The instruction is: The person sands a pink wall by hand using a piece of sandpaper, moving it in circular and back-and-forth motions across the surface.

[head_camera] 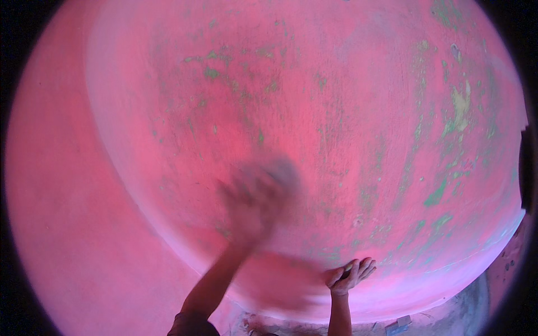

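A pink painted wall [357, 105] with worn green and yellowish patches fills most of the view. My left hand [252, 201], blurred by motion, is raised against its middle. A greyish thing, too blurred to name, shows at the fingers of that hand; whether it is held cannot be told. Lower and to the right, my right hand [349, 275] is near the wall with its palm up and fingers partly bent. Something small and dark shows between its thumb and fingers; it may be a small object or shadow.
Another pink wall surface [63, 189] meets this one at a corner on the left. Below, the floor [466, 306] shows along the wall's foot, with a small greyish block [403, 321] and bits of debris. A dark edge stands at the far right.
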{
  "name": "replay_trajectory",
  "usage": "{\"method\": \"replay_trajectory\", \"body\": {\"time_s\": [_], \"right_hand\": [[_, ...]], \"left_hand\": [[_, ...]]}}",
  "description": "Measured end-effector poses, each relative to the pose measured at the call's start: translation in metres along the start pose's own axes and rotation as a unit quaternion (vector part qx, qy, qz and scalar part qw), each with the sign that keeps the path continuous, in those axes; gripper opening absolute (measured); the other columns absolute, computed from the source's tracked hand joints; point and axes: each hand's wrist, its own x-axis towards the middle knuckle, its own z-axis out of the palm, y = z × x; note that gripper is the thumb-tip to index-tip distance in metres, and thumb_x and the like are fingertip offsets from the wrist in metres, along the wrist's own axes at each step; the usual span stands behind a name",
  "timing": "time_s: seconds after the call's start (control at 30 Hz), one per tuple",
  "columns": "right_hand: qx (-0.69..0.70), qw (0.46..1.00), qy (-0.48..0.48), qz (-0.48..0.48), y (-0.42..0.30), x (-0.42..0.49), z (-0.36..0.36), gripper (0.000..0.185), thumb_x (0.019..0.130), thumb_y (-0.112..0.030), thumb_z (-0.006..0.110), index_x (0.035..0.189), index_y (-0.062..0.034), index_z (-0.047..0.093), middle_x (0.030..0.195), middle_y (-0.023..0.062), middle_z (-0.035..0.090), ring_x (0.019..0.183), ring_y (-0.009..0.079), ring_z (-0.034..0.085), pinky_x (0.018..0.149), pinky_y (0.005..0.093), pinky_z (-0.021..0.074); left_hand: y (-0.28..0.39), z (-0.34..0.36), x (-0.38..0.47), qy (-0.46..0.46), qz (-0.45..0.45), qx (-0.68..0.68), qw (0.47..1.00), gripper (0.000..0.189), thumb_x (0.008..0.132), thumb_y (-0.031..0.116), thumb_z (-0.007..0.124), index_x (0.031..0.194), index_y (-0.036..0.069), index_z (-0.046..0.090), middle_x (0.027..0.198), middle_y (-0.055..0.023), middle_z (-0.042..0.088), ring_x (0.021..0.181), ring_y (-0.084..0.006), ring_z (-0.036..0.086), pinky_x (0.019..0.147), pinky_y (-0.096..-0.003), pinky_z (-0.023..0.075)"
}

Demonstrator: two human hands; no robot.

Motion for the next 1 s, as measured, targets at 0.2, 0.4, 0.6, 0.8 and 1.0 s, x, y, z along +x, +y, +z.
{"method": "replay_trajectory", "body": {"time_s": [0.2,0.4,0.6,0.8,1.0], "right_hand": [[-0.006,1.000,-0.004,-0.001,0.001,0.001,-0.002,0.058,0.092,-0.029,0.040,0.145,-0.0066,0.032,0.154,0.0210,0.020,0.144,0.0393,0.014,0.114,0.0546,0.0044],[-0.001,1.000,0.011,-0.008,-0.001,0.006,0.001,0.057,0.093,-0.028,0.041,0.145,-0.0058,0.032,0.153,0.0211,0.022,0.143,0.0394,0.016,0.114,0.0551,0.0062],[-0.001,1.000,0.007,-0.005,-0.002,0.006,-0.001,0.059,0.092,-0.029,0.041,0.146,-0.0066,0.031,0.154,0.0208,0.021,0.143,0.0393,0.015,0.114,0.0553,0.0056],[0.008,1.000,0.013,-0.017,-0.002,0.005,-0.002,0.053,0.094,-0.025,0.042,0.140,-0.0008,0.035,0.151,0.0236,0.026,0.142,0.0407,0.018,0.114,0.0555,0.0079],[0.005,1.000,0.004,-0.004,-0.004,0.007,-0.001,0.060,0.091,-0.030,0.041,0.146,-0.0080,0.030,0.154,0.0215,0.019,0.144,0.0387,0.013,0.115,0.0542,0.0039]], "left_hand": [[-0.046,0.003,0.019,-0.024,-0.124,-0.205,0.970,0.049,0.097,0.044,0.040,0.138,0.017,0.047,0.145,-0.0124,0.040,0.136,-0.0392,0.029,0.112,-0.0585,0.0144],[-0.121,0.003,0.053,0.100,-0.348,-0.008,0.932,0.046,0.099,0.021,0.036,0.143,0.007,0.037,0.151,-0.0175,0.028,0.141,-0.0412,0.018,0.112,-0.0564,0.0107],[0.061,0.009,-0.046,-0.090,0.103,-0.003,0.991,0.050,0.099,0.037,0.031,0.145,0.017,0.034,0.152,-0.0132,0.028,0.140,-0.0400,0.020,0.112,-0.0601,0.0091],[-0.065,0.006,0.012,-0.101,-0.186,0.102,0.972,0.050,0.099,0.035,0.030,0.143,0.013,0.039,0.152,-0.0156,0.027,0.139,-0.0423,0.023,0.109,-0.0649,0.0075],[-0.088,0.013,0.052,0.034,-0.255,0.090,0.962,0.047,0.098,0.021,0.033,0.143,0.010,0.036,0.152,-0.0193,0.027,0.137,-0.0499,0.020,0.107,-0.0660,0.0100]]}}
